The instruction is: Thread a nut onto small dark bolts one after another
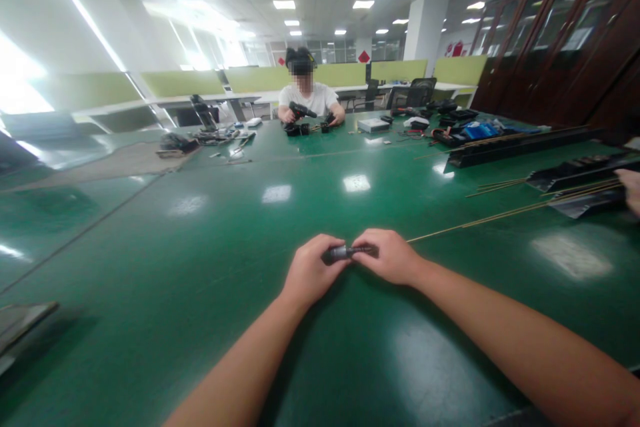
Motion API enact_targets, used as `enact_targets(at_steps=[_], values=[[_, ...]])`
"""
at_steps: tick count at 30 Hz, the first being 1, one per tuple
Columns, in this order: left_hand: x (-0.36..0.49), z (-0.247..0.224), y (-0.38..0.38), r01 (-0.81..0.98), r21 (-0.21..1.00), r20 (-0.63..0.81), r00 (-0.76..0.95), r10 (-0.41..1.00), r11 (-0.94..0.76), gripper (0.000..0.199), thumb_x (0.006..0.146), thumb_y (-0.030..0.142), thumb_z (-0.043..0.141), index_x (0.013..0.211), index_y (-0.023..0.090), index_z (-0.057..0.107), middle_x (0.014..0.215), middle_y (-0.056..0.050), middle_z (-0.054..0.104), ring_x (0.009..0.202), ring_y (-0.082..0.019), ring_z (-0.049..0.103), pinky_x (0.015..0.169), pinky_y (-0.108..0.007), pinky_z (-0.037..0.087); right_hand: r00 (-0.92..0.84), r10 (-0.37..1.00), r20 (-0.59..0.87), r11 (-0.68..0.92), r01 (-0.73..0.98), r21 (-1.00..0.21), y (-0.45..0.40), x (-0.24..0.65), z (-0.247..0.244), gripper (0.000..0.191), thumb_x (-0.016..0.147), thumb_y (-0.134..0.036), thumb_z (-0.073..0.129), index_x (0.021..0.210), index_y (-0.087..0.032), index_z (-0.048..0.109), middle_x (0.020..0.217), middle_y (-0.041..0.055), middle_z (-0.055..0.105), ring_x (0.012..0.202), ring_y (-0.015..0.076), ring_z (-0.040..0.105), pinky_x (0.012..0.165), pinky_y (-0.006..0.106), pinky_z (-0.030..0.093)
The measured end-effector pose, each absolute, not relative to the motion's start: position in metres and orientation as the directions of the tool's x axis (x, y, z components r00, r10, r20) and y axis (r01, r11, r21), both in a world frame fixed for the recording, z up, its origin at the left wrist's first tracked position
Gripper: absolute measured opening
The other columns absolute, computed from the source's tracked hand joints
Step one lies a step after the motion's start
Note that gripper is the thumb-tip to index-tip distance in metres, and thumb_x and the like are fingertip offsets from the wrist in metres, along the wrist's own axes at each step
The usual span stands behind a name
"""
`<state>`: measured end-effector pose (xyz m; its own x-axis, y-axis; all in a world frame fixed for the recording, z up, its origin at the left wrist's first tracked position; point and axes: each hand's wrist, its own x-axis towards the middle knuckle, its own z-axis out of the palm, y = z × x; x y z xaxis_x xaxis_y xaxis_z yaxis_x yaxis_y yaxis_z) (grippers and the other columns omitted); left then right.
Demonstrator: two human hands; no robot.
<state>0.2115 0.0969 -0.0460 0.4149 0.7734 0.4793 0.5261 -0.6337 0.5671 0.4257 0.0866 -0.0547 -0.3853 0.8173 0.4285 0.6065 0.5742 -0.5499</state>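
Observation:
Over the green table (240, 227), a short black-and-silver cylindrical tool (343, 253) lies level between my two hands. My left hand (311, 269) wraps its fingers around the thick dark end at the left. The narrower, dark ribbed end is pinched by my right hand (390, 255), whose fingers and thumb hide part of it. Both hands are close together, low over the tabletop. From beside my right hand, long thin brass-coloured rods (500, 215) stretch away to the right.
Black metal channels (520, 147) lie at the right, near another person's hand (631, 190). Opposite sits a co-worker (310, 97) holding a black power drill (302, 110). Blue items (480, 130) and tools clutter the back right. A flat board (25, 327) juts in at left.

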Motion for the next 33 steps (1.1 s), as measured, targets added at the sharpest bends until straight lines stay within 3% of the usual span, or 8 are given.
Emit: enact_targets(at_steps=[33], values=[[0.2082,-0.0503,0.1009,0.540,0.569,0.498,0.375,0.782,-0.620,0.026,0.074,0.024,0.079,0.098,0.022,0.068,0.095,-0.002,0.070,0.087,-0.018,0.065,0.079,-0.030,0.052,-0.322,0.843,0.431,0.529,0.642,-0.555,0.0847,0.4271,-0.0510,0.014,0.084,-0.025,0.068,0.096,-0.020,0.072,0.091,0.0037,0.071,0.083,0.0176,0.064,0.078,0.029,0.048]])
